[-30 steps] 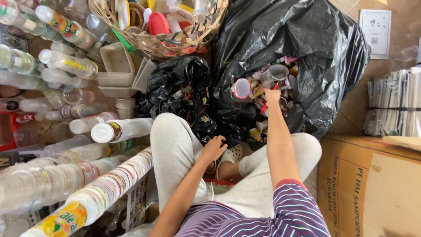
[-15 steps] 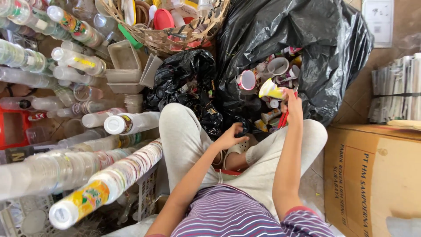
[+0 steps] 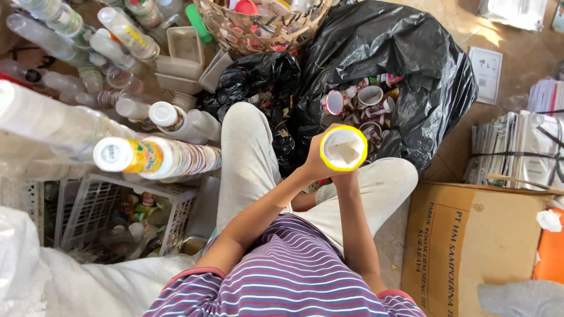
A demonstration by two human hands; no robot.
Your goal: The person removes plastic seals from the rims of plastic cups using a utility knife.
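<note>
We sit cross-legged on the floor, and the biggest thing before us is the black rubbish bag (image 3: 411, 64) at the far right, its mouth gaping onto a heap of used cups (image 3: 367, 103). A smaller black bag (image 3: 255, 76) slumps just left of it, with a woven basket (image 3: 235, 29) of odds and ends beyond. To our left, long stacks of nested clear cups (image 3: 88, 135) lie on their sides over a white plastic crate (image 3: 111, 205), among loose bottles (image 3: 126, 32). At the near right stands a cardboard box (image 3: 464, 246), with bundled papers (image 3: 517, 147) behind it.

Smallest of all is what we are working on: a yellow-rimmed cup (image 3: 343, 148), raised in front of our chest above our knees, its open mouth turned up at us. It looks empty, thin-walled and very light, so we judge it will crush under a hard squeeze; the rolled rim is the stiffest part, and the side wall just below it the surest place to grip.

Our left hand (image 3: 314, 167) is curled round the cup's left side, fingers closed against the wall. Our right hand (image 3: 346, 175) comes up underneath, mostly hidden by the cup; it seems to hold the base, though we cannot tell how tightly.
</note>
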